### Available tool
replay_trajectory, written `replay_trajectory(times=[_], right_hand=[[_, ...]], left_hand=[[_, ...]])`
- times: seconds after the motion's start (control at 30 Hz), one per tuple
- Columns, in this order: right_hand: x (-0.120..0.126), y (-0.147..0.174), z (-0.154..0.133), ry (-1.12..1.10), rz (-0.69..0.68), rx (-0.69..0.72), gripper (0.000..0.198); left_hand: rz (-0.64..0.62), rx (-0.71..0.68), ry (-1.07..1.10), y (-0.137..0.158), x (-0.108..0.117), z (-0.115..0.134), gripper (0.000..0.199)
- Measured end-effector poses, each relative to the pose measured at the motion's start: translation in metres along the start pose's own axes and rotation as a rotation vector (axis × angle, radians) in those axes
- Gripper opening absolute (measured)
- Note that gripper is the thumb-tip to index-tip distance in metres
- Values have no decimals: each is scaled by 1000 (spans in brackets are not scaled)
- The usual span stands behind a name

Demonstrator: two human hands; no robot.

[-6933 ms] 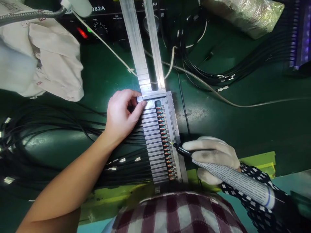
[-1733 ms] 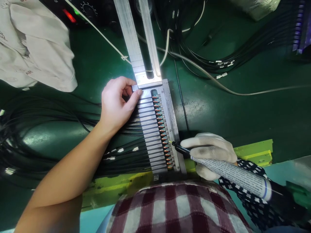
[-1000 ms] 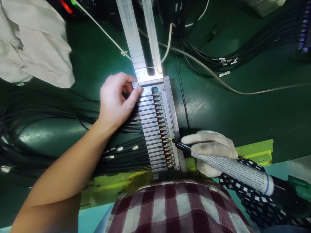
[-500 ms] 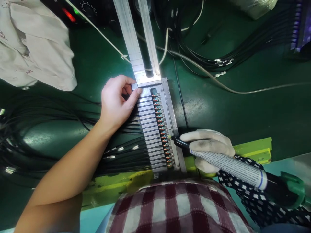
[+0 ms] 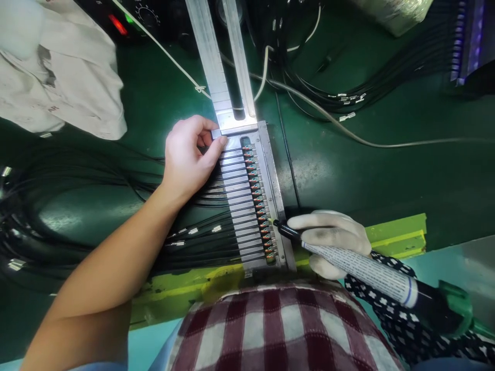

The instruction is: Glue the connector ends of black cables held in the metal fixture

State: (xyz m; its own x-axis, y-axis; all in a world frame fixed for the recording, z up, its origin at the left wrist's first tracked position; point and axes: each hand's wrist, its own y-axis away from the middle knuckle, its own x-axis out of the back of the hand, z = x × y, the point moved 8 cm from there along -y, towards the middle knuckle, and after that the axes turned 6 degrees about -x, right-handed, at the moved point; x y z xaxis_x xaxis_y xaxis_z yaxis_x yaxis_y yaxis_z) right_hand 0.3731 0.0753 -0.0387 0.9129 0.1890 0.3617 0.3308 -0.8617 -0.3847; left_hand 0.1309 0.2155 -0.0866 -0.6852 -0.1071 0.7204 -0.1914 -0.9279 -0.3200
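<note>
A metal jig (image 5: 237, 206) holds a row of black cables side by side, their stripped ends and small connectors (image 5: 260, 206) lined up along its right side. My bare left hand (image 5: 193, 152) pinches the jig's upper left corner between thumb and fingers. In my right hand (image 5: 334, 237), which wears a white glove, is a dispensing syringe (image 5: 359, 265) with a printed label, a black tip and a green cap at the rear. The syringe lies tilted, its tip at the connectors in the lower half of the row.
A slotted metal rail (image 5: 211, 67) runs away from the jig's far end. Black cables (image 5: 96, 175) spread to the left, and more cables (image 5: 348, 98) lie at the back right. White cloth (image 5: 85, 82) lies at upper left, beside a black box (image 5: 133, 20) with lights.
The syringe tip has shifted slightly along the row toward my body, by about one connector. My left hand keeps its pinch on the jig. The whole view has shifted a little.
</note>
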Motion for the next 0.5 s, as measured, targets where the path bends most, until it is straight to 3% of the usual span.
replay_trajectory(times=[0.5], right_hand=[[0,4,3,-23,34,1,17]], left_hand=[[-6,-12,-35,0,1,2,10]])
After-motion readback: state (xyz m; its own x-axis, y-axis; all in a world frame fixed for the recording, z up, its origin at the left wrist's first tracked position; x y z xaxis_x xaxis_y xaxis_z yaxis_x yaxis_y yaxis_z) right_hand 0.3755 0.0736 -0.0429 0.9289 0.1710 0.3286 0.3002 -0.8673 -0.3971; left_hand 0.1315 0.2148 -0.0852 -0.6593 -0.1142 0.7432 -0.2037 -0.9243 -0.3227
